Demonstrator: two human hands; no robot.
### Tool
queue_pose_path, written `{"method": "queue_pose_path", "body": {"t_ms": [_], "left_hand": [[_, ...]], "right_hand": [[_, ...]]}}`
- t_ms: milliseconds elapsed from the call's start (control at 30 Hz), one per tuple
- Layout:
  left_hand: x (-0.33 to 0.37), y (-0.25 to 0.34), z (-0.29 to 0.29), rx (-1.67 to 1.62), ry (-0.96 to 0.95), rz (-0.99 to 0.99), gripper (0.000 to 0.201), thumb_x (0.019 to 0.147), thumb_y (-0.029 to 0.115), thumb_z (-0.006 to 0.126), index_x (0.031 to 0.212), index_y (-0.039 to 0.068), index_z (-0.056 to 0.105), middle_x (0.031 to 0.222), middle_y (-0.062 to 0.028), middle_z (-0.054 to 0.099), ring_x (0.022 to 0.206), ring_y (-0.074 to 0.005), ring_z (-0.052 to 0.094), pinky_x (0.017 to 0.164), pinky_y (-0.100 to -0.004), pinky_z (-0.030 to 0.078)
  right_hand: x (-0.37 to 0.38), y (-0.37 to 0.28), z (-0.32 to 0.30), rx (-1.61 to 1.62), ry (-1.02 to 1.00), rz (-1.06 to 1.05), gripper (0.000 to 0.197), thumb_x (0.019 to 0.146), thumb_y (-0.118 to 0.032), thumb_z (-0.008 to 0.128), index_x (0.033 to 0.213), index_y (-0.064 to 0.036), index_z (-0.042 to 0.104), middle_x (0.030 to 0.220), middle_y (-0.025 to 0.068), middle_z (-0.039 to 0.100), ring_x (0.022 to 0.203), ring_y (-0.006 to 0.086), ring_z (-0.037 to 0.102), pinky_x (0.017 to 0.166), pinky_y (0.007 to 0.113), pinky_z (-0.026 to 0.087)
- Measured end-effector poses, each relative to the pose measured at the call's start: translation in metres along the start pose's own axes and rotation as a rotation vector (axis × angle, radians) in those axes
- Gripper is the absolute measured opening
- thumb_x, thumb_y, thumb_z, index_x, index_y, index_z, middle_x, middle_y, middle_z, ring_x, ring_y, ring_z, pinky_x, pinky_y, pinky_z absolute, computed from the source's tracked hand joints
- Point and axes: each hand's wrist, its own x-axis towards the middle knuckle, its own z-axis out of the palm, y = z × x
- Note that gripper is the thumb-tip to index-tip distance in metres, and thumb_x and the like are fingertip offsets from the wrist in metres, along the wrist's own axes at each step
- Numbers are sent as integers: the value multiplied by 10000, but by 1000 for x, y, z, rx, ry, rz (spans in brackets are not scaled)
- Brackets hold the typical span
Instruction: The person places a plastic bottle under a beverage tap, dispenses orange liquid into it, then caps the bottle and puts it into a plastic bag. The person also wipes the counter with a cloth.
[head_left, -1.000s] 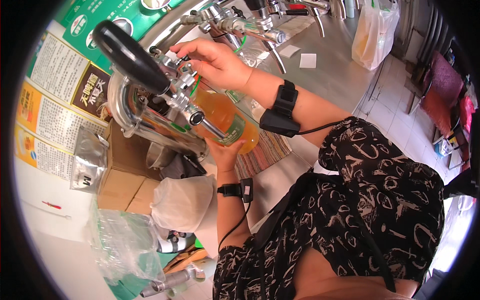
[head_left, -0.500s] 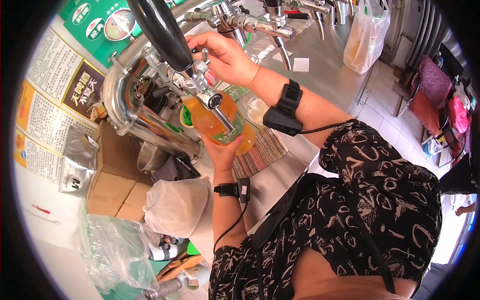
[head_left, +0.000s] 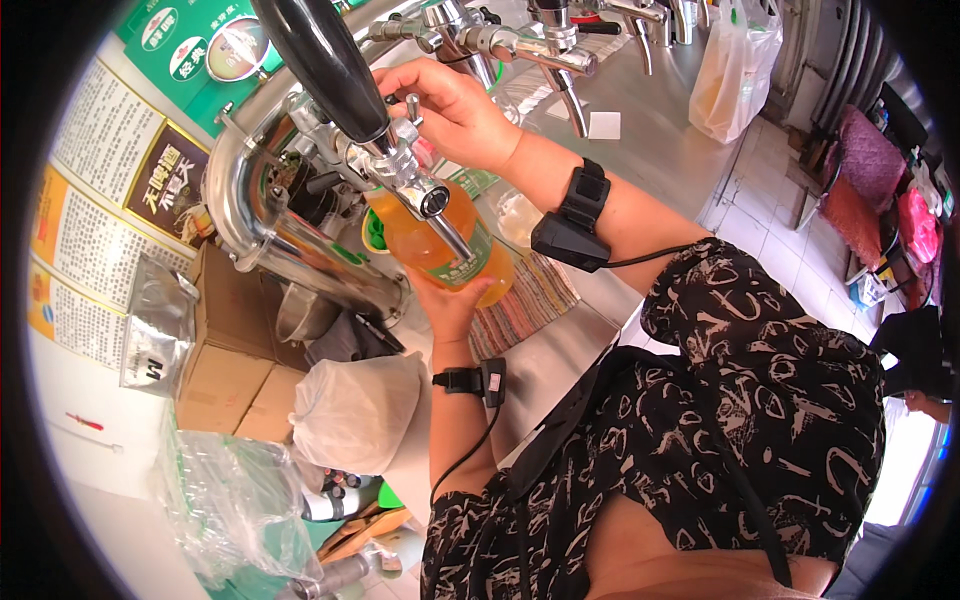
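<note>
My left hand (head_left: 447, 303) is wrapped round the lower part of a clear plastic bottle (head_left: 410, 232) of amber liquid with a green label. The bottle stands tilted in view beneath a chrome beer tap (head_left: 408, 182) with a long black handle (head_left: 325, 65); the tap's spout runs down in front of it. Up beside the tap, my right hand (head_left: 455, 112) has its thumb and fingers closed at a small knob (head_left: 392, 99) on the tap's side, next to a little metal lever (head_left: 413, 107). The bottle's neck is hidden behind the tap.
A striped mat (head_left: 530, 305) lies on the steel counter (head_left: 660, 130). More chrome taps (head_left: 530, 50) and a plastic bag (head_left: 737, 80) are farther back. At left are a curved steel column (head_left: 235, 200), cardboard boxes (head_left: 225, 350) and a white bag (head_left: 358, 410). Another person's hand (head_left: 925, 405) shows far right.
Both hands keep their places at the bottle and tap. The whole view has shifted slightly. At the right edge, the other person shows more.
</note>
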Motion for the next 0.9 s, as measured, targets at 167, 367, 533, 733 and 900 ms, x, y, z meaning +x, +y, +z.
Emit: {"method": "queue_pose_path", "body": {"t_ms": [167, 367, 533, 733, 900], "left_hand": [[0, -2, 0, 36, 17, -31, 1260, 522, 274, 1022, 1499, 22, 268, 1385, -99, 492, 1244, -241, 527, 1043, -385, 472], [0, -6, -1, 65, 13, -30, 1225, 533, 214, 1011, 1494, 24, 275, 1388, -99, 489, 1248, -242, 524, 1047, -384, 469], [0, -1, 2, 57, 17, -51, 1176, 539, 144, 992, 1478, 30, 295, 1378, -98, 494, 1240, -239, 530, 1043, -384, 475], [1, 3, 4, 90, 16, -43, 1142, 547, 97, 973, 1469, 33, 302, 1374, -102, 493, 1240, -241, 534, 1031, -388, 486], [1, 1, 1, 55, -10, -77, 1155, 546, 105, 974, 1479, 27, 297, 1397, -100, 478, 1277, -252, 511, 1071, -407, 454]], "right_hand": [[0, 1, 1, 6, 2, -57, 217, 990, 37, 515, 1185, -56, 534, 1383, 106, 601, 1222, 155, 600, 955, 281, 520], [0, -1, 1, 58, -3, -68, 234, 984, 59, 511, 1188, -52, 537, 1385, 132, 594, 1264, 174, 578, 1000, 289, 491], [0, -1, 0, 62, -11, -65, 238, 984, 61, 512, 1191, -54, 537, 1393, 131, 587, 1270, 173, 573, 993, 291, 493], [1, 3, -3, 37, -3, -98, 236, 992, 33, 518, 1207, -65, 529, 1377, 97, 601, 1126, 136, 626, 921, 283, 527], [2, -2, -2, -9, 47, -4, 189, 997, -42, 563, 1183, -73, 555, 1260, 38, 661, 910, 97, 643, 757, 301, 559]]}}
